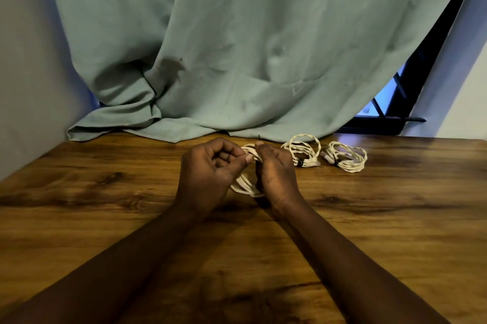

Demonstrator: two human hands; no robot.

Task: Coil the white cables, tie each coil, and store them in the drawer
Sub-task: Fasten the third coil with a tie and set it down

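Observation:
A coiled white cable (pixel 243 184) hangs between my two hands above the middle of the wooden table (pixel 105 192). My left hand (pixel 210 165) pinches the coil's upper loops. My right hand (pixel 274 168) grips the coil's right side, and a thin black tie (pixel 259 137) sticks up from its fingers. Two more white cable coils lie on the table to the right: a nearer coil (pixel 303 151) and a farther coil (pixel 346 156), each with a dark tie round it. No drawer is in view.
A pale green curtain (pixel 237 47) hangs behind the table and folds onto its back edge. A dark window frame (pixel 395 113) shows at the right, and a wall stands at the left.

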